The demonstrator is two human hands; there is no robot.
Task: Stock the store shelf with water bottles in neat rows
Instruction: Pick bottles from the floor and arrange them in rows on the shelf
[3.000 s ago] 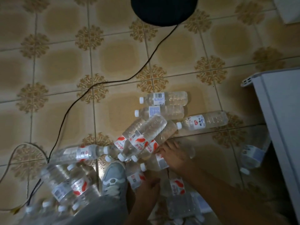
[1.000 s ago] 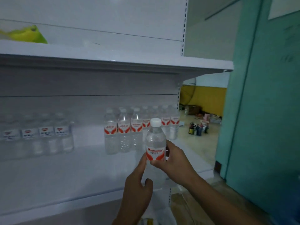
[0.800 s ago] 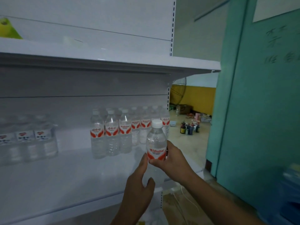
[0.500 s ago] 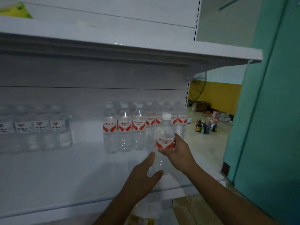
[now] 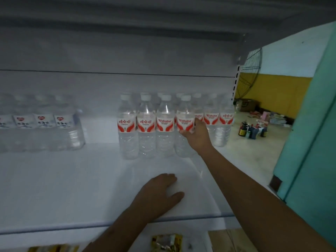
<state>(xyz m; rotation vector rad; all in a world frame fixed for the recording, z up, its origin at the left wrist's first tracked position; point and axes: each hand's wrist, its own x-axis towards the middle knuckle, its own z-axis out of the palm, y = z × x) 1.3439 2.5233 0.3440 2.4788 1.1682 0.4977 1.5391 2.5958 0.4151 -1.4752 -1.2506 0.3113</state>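
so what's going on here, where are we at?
A person is stocking a white shelf with water bottles. The right hand grips a red-labelled bottle standing at the right end of the front row, touching its neighbour. The left hand rests flat on the bare shelf in front. More red-labelled bottles stand behind, and a separate group with heart labels stands to the left.

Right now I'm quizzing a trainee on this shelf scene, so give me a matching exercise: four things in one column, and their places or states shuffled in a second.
Things:
1. right hand
2. left hand
3. heart-label bottles
4. fan

Places or states:
A. flat on the shelf, holding nothing
B. beyond the shelf's right end
C. grips the red-label bottle ending the front row
D. grouped at the far left

Pairs: 1-C, 2-A, 3-D, 4-B
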